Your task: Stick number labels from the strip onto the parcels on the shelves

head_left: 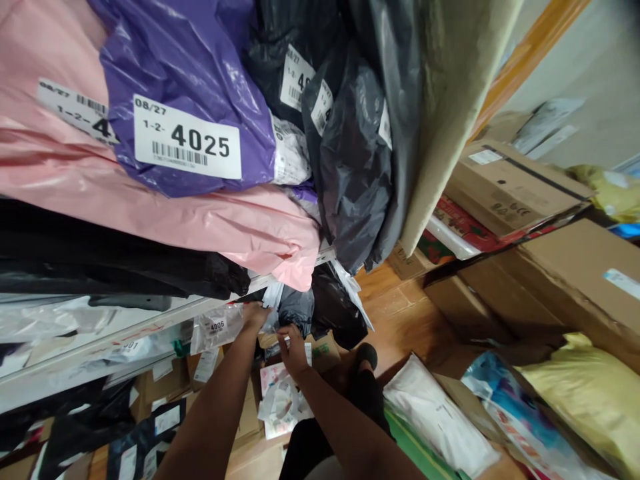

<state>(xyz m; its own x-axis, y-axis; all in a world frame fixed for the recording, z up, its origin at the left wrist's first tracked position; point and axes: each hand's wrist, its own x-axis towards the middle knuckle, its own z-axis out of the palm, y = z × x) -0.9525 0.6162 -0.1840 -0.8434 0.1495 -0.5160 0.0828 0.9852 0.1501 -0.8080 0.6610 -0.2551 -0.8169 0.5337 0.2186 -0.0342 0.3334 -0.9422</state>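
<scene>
My left hand reaches in among the parcels under the shelf's edge, against a clear plastic bag labelled 4005. Its fingertips are mostly hidden beside white and clear wrapping. Just to the right, my right hand has its fingers bent together at the lower edge of a dark grey plastic parcel. Whatever lies in those fingers is too small to make out. A black plastic parcel hangs beside the grey one. Below the hands lies a pink and white packet with crumpled clear plastic on it.
Above, the shelf holds a purple parcel labelled 4025, a pink parcel and dark parcels. A board stands at their right. Cardboard boxes, a white parcel and a yellow parcel are at right.
</scene>
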